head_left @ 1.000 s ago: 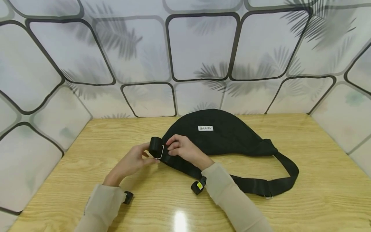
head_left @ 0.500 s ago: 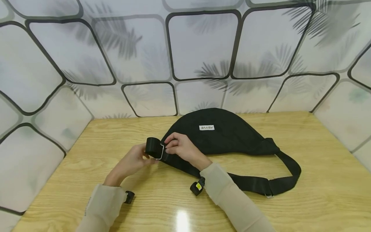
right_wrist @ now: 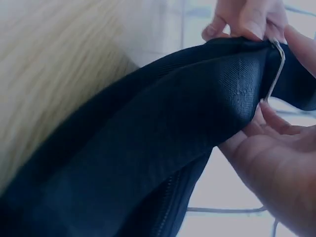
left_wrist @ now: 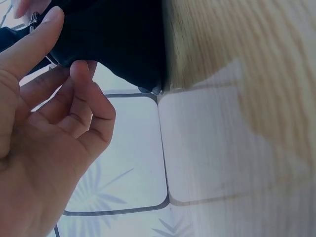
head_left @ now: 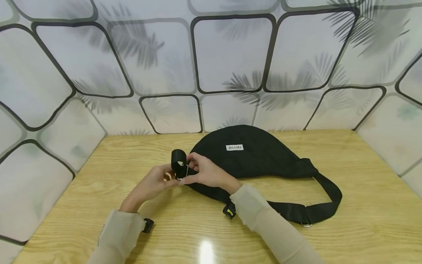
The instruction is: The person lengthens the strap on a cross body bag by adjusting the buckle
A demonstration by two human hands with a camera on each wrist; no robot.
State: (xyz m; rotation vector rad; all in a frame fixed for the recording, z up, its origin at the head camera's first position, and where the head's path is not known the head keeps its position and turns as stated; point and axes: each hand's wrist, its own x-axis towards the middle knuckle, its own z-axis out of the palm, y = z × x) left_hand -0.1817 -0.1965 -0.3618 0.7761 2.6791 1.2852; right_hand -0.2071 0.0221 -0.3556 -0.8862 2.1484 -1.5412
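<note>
Now right hand [head_left: 211, 173] closer to buckle [right_wrist: 277, 74]

The black crescent-shaped bag [head_left: 260, 157] is matt cloth; its flat black strap [head_left: 321, 213] looks woven, with a faint sheen. The thin silver buckle [right_wrist: 278, 73] is shiny metal, the yellowish tabletop [head_left: 372, 216] glossy, grained wood.

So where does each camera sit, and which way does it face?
Head: on the head, facing forward and down at the table and bag; both sleeves, left hand and right hand show.
Left wrist: on that wrist, facing the left hand at the bag; part of the right hand shows.
Right wrist: likewise, facing the right hand; part of the left hand shows.
Both wrist views share the metal ring.
</note>
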